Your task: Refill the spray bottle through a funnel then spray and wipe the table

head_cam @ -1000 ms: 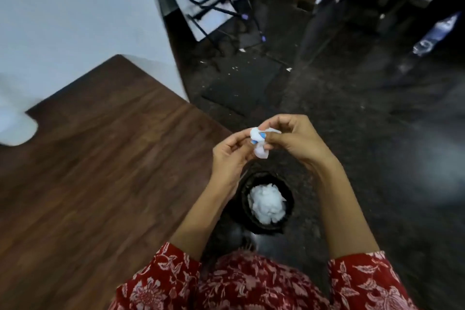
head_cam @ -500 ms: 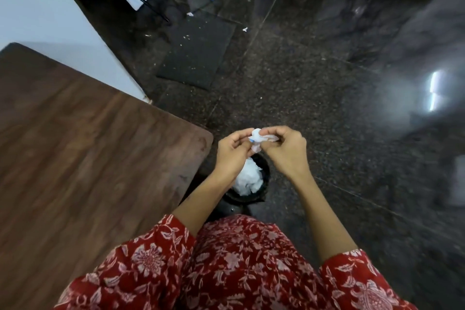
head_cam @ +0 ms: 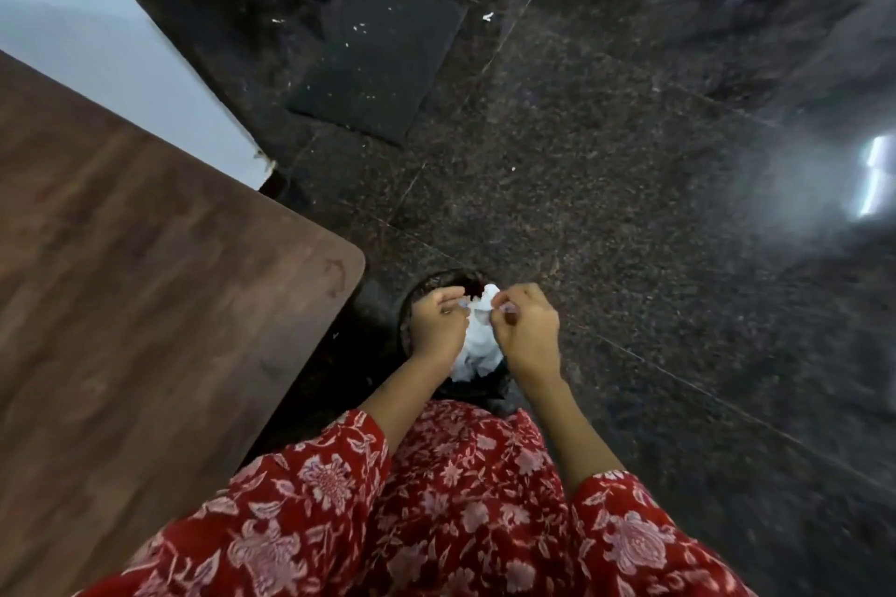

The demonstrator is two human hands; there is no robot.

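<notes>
1. Wooden table [head_cam: 145, 281] in the head view shows bare; I judge spraying and wiping finished, with only disposal left. No spray bottle or funnel is visible.
2. My left hand [head_cam: 436, 322] and right hand [head_cam: 526, 330] pinch a white tissue [head_cam: 487, 305] over the bin [head_cam: 412, 301].
3. Bin contents: crumpled white paper [head_cam: 477, 356], filling most of it.

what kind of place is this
Probably an office or workroom, though that is a guess: a wood-grain table, polished dark stone floor with a black mat, and a small black bin of white tissue.
</notes>
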